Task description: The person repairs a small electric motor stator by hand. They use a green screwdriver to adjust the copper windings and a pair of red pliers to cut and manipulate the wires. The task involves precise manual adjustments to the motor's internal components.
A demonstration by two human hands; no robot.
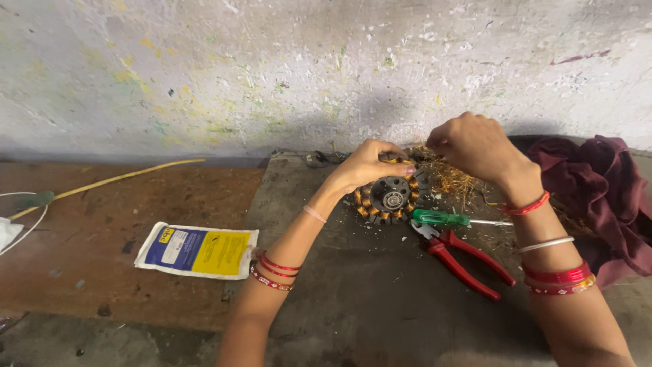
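Holding the round metal motor part (389, 197) near the wall (272, 68), my left hand (367, 164) grips its rim. My right hand (475, 144) pinches thin copper wire (449, 180) tight. Red pliers (462, 258) and a green screwdriver (441, 218) lie close; bare gray slab (367, 292) stays open below.

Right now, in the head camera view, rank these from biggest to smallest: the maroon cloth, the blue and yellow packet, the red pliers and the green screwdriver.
1. Maroon cloth, partly cut off at the frame edge
2. Blue and yellow packet
3. Red pliers
4. Green screwdriver

Packet and pliers look close in length, though the packet covers more area.
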